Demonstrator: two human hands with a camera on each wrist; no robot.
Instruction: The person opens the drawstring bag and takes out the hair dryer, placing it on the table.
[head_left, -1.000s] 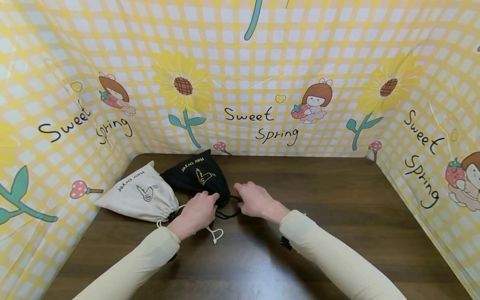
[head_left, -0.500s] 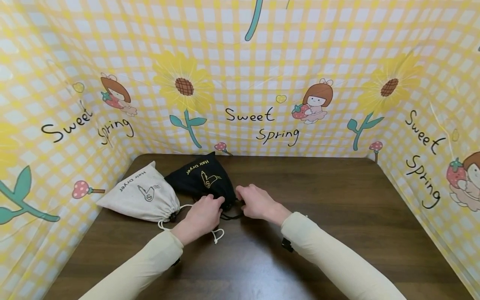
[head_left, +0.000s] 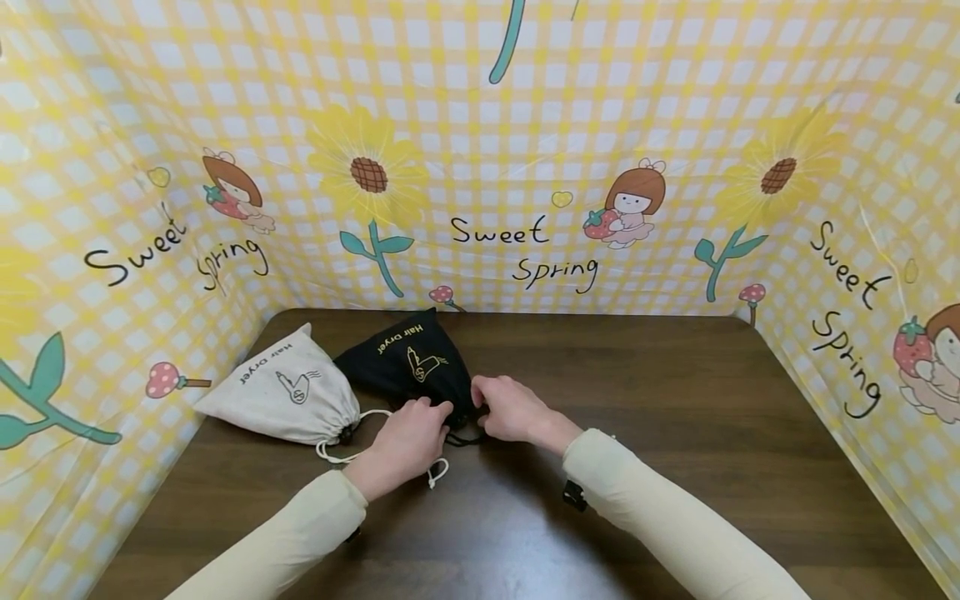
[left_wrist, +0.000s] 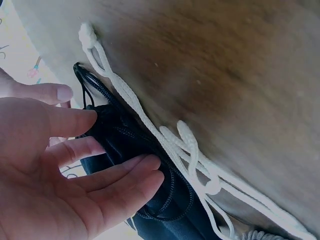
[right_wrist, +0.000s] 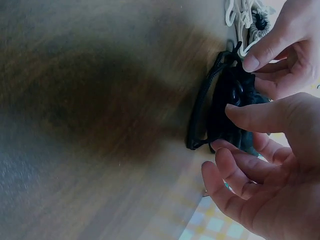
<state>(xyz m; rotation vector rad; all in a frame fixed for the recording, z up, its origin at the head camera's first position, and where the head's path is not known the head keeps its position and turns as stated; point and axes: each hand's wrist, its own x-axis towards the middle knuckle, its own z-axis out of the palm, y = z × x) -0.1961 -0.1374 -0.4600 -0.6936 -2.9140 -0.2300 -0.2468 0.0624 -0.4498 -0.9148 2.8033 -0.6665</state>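
Black bag (head_left: 411,354): on the wooden tabletop (head_left: 675,483) toward the back, "Hair Dryer" print facing up, gathered mouth pointing roughly at the person, both hands at that end.
White bag (head_left: 288,392): just beside it on the left, same print, nobody holding it.
Left hand (head_left: 405,440): fingers loosely spread, not clenched, resting on the black bag's mouth. No firm pinch that I can see.
Right hand (head_left: 517,410): thumb and fingers apart, gently bent, at the other side of the mouth. Doesn't look like it's gripping anything, tho I can't tell if a fingertip touches the black cord (right_wrist: 200,104).
Step in hand: I'd say positioning the black bag and tidying its mouth.
Next move: probably calls for a light nudge or just lifting both hands away without snagging the black cord, or the white cord (left_wrist: 131,100) running alongside.
Hard to see: in the head view the left hand covers part of the mouth and a stretch of white cord. Left wrist view cuts off most of the bags. Right wrist view is murky, so black cord and black fabric kinda merge. Contents of either bag, no idea.
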